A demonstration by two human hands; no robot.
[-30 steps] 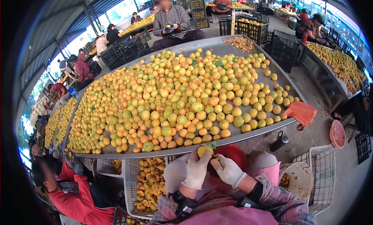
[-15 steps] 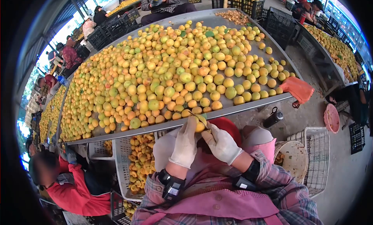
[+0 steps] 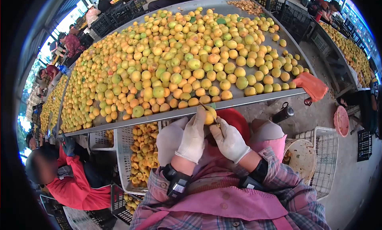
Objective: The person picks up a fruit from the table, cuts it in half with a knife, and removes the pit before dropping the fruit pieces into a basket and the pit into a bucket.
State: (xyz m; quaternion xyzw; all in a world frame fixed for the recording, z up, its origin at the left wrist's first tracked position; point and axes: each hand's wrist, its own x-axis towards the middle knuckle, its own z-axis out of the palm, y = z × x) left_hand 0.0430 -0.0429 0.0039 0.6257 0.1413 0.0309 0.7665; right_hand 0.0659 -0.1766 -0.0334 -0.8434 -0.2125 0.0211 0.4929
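Observation:
Both of my hands wear white gloves and meet over my lap, just below the front edge of a metal table (image 3: 254,98). My left hand (image 3: 193,139) is closed round a yellow fruit (image 3: 209,116) with a thin dark stem or tool across its top. Against the fruit's right side, my right hand (image 3: 229,140) is pinched; a small dark object shows at its fingertips, too small to make out. Many yellow and orange fruits (image 3: 159,67) cover the table beyond my hands.
A white crate (image 3: 125,162) of split fruit stands below left, beside a person in red (image 3: 85,182). At right are a bucket (image 3: 303,158) in a white crate (image 3: 326,162), a black bottle (image 3: 283,113), an orange cloth (image 3: 312,86) and a pink basket (image 3: 340,120).
The view has tilted and shifted slightly, so the table sits higher and further right. My hands stay together at the fruit, which now shows more upright. The person in red has moved an arm slightly.

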